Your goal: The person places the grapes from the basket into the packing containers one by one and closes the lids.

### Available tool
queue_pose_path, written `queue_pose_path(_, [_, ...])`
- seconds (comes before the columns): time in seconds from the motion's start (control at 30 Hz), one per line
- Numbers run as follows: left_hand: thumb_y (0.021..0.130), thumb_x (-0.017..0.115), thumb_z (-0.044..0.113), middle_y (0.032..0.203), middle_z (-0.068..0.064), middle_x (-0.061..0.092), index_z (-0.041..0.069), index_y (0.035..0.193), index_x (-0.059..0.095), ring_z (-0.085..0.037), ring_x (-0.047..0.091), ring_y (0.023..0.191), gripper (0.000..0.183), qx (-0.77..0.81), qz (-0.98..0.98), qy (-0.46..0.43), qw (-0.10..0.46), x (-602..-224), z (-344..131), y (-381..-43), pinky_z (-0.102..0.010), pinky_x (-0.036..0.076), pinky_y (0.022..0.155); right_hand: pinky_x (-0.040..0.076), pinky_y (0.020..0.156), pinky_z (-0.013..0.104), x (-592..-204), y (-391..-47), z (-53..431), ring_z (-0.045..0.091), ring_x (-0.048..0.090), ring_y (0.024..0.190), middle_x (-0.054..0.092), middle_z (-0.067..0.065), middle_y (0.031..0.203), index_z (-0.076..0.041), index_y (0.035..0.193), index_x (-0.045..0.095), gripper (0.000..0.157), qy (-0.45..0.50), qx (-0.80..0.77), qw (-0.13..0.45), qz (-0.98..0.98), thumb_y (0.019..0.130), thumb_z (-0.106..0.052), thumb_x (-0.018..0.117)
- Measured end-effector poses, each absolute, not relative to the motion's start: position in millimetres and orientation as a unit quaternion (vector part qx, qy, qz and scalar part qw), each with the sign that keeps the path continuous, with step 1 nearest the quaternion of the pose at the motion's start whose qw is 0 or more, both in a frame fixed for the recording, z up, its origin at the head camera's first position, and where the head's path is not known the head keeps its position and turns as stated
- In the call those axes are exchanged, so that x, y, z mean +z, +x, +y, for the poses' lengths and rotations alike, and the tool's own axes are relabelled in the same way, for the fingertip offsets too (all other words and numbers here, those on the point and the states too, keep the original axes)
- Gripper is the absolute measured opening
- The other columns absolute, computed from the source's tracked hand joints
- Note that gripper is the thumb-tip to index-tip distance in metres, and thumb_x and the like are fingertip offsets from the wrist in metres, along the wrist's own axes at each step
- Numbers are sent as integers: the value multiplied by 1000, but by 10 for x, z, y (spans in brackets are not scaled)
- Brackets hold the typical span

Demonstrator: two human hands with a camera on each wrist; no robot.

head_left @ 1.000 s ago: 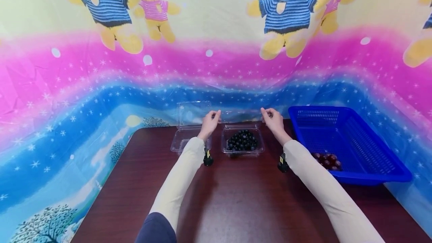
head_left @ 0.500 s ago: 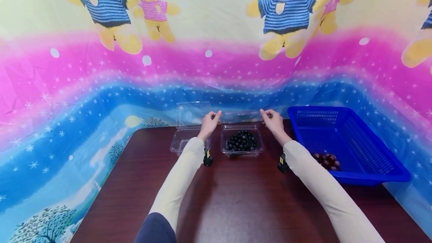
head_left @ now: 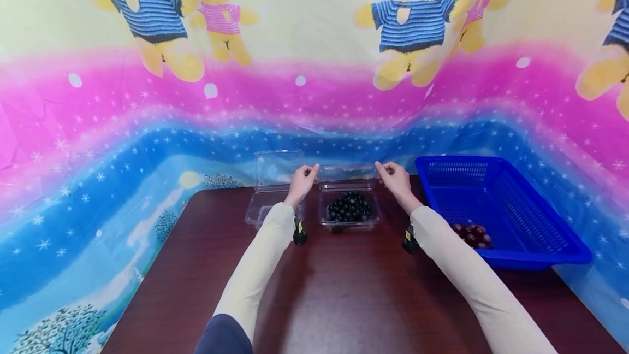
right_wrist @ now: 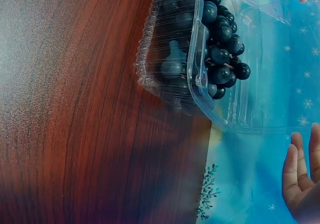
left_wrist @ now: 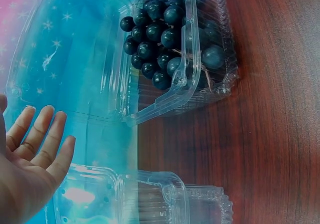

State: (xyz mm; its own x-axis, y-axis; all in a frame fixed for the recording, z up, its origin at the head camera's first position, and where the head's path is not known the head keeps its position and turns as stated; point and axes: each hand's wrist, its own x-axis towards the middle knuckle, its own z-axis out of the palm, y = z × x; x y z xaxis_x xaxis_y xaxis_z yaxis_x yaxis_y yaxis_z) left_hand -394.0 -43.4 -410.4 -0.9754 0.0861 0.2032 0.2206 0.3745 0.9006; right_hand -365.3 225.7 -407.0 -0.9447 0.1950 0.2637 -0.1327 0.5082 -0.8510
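Note:
A clear plastic clamshell box (head_left: 350, 224) stands near the table's back edge, holding a bunch of dark grapes (head_left: 350, 206). Its hinged lid (head_left: 346, 173) is raised at the back. At the lid's left edge, my left hand (head_left: 302, 183) pinches it between thumb and fingertips. My right hand (head_left: 395, 180) does likewise at the right edge. The other fingers of the left hand (left_wrist: 37, 159) spread loosely in the left wrist view. Dark grapes (right_wrist: 220, 49) rise above the box rim in the right wrist view, with the right hand (right_wrist: 304, 179) beside the lid.
A second clear clamshell box (head_left: 257, 214), its lid raised, stands to the left, partly behind my left arm. On the right is a blue plastic basket (head_left: 516, 260) with red grapes (head_left: 473, 235) inside. A printed cloth (head_left: 295, 102) hangs behind the wooden table (head_left: 339, 299).
The whole scene has shifted slightly left and down in the head view. Both hands keep their places at the lid's edges, and the lid stays raised.

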Motion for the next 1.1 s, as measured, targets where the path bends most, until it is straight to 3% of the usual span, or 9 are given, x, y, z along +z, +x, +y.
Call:
queue_pose_path(0.23, [93, 47, 50, 99, -21, 66, 6, 109, 58, -29, 65, 88, 48, -553, -827, -86, 58, -4126, -442, -3942, -40, 49, 84, 54, 71, 42, -4078, -3634, 2273, 26, 65, 81, 67, 22, 99, -5, 103, 61, 66, -31, 500, 142, -854, 82, -67, 49])
queue_pose_path(0.4, [91, 49, 51, 99, -25, 65, 1, 113, 54, -35, 65, 89, 54, -573, -814, -80, 44, -4145, -459, -3927, -35, 54, 75, 53, 66, 34, -4099, -3610, 2302, 23, 64, 80, 66, 21, 100, -2, 107, 59, 68, -40, 495, 123, -859, 84, -65, 47])
queue_pose_path(0.5, [91, 49, 51, 97, -27, 64, -2, 113, 53, -39, 64, 88, 57, -583, -807, -81, 35, -4147, -467, -3906, -40, 56, 72, 53, 64, 30, -4111, -3601, 2318, 22, 63, 79, 65, 22, 102, 1, 108, 60, 73, -40, 497, 112, -859, 84, -66, 46])
queue_pose_path(0.63, [91, 48, 52, 95, -28, 65, -3, 110, 54, -37, 66, 81, 59, -577, -812, -82, 32, -4146, -471, -3877, -44, 56, 71, 54, 66, 32, -4114, -3590, 2324, 22, 64, 79, 65, 22, 104, 1, 105, 64, 76, -45, 502, 97, -858, 82, -69, 45])
queue_pose_path(0.83, [91, 46, 55, 89, -24, 66, -6, 107, 58, -31, 67, 75, 65, -562, -823, -79, 31, -4158, -468, -3871, -29, 56, 58, 53, 64, 30, -4133, -3592, 2325, 29, 64, 83, 66, 22, 100, 2, 102, 67, 77, -48, 517, 86, -850, 82, -69, 45])
queue_pose_path(1.1, [91, 46, 54, 88, -24, 66, -10, 102, 62, -34, 66, 75, 68, -575, -814, -86, 16, -4182, -468, -3875, -27, 55, 58, 52, 62, 27, -4135, -3572, 2317, 36, 63, 90, 68, 20, 96, 2, 99, 69, 74, -40, 540, 88, -836, 82, -67, 48])
